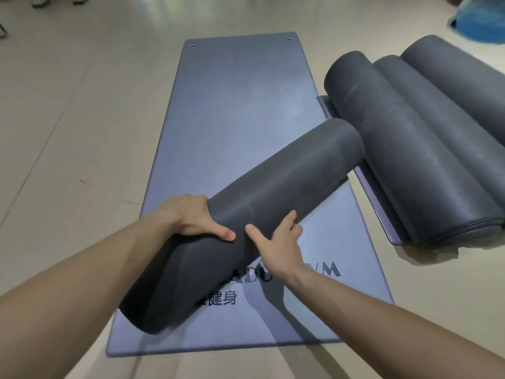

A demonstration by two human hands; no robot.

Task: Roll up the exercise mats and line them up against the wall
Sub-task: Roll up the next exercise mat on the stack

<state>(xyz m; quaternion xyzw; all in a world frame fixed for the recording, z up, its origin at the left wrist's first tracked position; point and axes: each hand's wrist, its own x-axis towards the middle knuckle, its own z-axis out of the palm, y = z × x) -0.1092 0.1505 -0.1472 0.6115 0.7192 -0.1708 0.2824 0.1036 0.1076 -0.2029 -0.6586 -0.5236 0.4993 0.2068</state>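
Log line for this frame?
held roll: both hands, over flat mat | left hand: grips | right hand: grips | rolled mats: three, right

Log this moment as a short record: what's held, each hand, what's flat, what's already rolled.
held: rolled dark grey exercise mat, slanted above the flat one
left hand: grips the roll's left side
right hand: grips its right side, thumb on the roll
flat: blue-grey rectangular mat with printed lettering, on the beige floor
already rolled: three dark grey mat rolls side by side at right, on another flat mat
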